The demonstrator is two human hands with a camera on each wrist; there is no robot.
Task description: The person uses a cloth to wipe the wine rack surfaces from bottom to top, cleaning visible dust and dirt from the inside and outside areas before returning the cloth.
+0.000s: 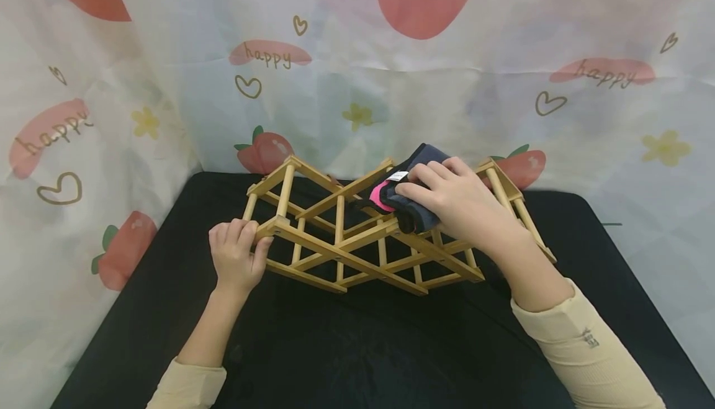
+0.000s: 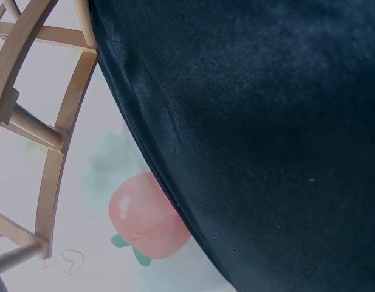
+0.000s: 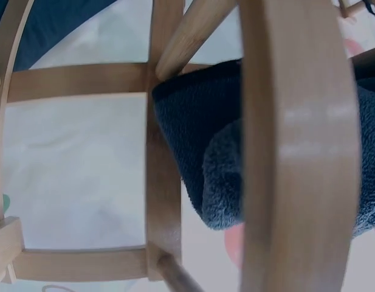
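Observation:
A wooden folding lattice rack (image 1: pixel 339 254), like a wine rack, stands on the black-covered table, its bars crossing in diamonds. At its near left corner my left hand (image 1: pixel 237 254) grips the end of a bar. My right hand (image 1: pixel 455 201) holds a folded dark blue towel (image 1: pixel 427 154) with black edging, a pink patch and a white label, over the top middle of the rack. In the right wrist view the fuzzy towel (image 3: pixel 223 176) shows behind a thick slat (image 3: pixel 299 152). The left wrist view catches the rack's bars (image 2: pixel 65 103) at its left side; neither wrist view shows the hand.
A black cloth (image 1: pixel 357 347) covers the table, its side edges slanting down left and right. Close behind hangs a pale curtain (image 1: pixel 357 86) printed with strawberries, hearts and the word "happy". The rack's right end (image 1: pixel 516 204) stands near the back edge.

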